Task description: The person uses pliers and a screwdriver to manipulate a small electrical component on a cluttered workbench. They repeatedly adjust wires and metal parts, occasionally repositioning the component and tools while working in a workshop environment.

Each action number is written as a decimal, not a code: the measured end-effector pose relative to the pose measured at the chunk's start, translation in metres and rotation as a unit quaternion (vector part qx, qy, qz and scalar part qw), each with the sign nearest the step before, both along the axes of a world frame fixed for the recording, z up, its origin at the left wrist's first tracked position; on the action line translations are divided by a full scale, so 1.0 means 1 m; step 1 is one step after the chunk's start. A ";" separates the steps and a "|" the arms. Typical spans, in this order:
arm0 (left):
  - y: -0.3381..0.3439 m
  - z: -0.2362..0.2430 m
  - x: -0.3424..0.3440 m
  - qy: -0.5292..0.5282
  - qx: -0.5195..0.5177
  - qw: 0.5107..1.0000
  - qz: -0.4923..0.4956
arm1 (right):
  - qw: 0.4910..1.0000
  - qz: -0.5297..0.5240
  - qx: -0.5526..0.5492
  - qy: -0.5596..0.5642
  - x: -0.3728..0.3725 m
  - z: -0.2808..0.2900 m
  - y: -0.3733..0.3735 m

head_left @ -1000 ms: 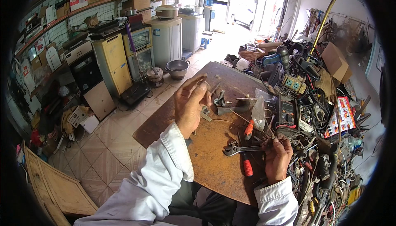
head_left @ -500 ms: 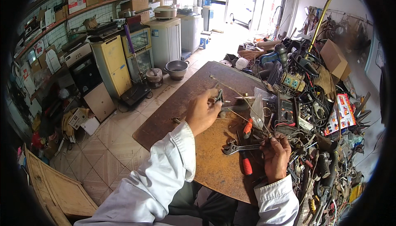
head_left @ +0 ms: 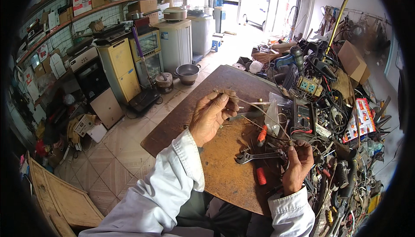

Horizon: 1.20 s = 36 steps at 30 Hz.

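A thin tan cable (head_left: 264, 115) stretches between my two hands above the brown worktable (head_left: 190, 111). My left hand (head_left: 212, 116) is closed, thumb and fingers pinching the cable's far end. My right hand (head_left: 297, 165) grips the near end, beside a small brass-coloured fitting (head_left: 291, 142). Just left of the right hand lies an adjustable wrench (head_left: 255, 156). A red screwdriver handle (head_left: 260, 175) is below the wrench and an orange-red handle (head_left: 262, 135) above it. Behind the cable sits a clear plastic bag (head_left: 272, 118).
A multimeter (head_left: 304, 115) lies at the table's right side, against a heap of cables, tools and parts (head_left: 341, 159). A cardboard box (head_left: 352, 62) rests on the heap. Over on the left floor stand a grey pot (head_left: 187, 74) and a yellow cabinet (head_left: 119, 70).
My left hand has turned and closed on the cable's far end; the dark metal piece seen in its fingers earlier is out of sight. The right hand has shifted slightly right.
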State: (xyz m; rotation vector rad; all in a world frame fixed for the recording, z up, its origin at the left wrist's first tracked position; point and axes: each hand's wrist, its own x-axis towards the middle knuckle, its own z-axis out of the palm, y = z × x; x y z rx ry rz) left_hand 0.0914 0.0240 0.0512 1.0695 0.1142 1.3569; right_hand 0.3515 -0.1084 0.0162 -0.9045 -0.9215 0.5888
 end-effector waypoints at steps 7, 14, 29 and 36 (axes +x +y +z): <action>-0.007 0.005 0.003 -0.003 0.016 0.999 0.031 | 1.000 0.010 -0.023 0.005 0.003 -0.008 0.001; -0.033 0.034 -0.016 -0.006 0.143 0.984 0.106 | 0.988 0.073 -0.057 -0.121 -0.014 0.000 -0.001; -0.114 0.098 -0.096 0.438 0.415 0.591 0.535 | 0.974 0.029 -0.061 -0.214 -0.009 -0.007 -0.002; -0.121 0.071 -0.109 0.544 0.362 0.571 0.497 | 0.969 0.025 -0.056 -0.240 -0.006 -0.008 -0.005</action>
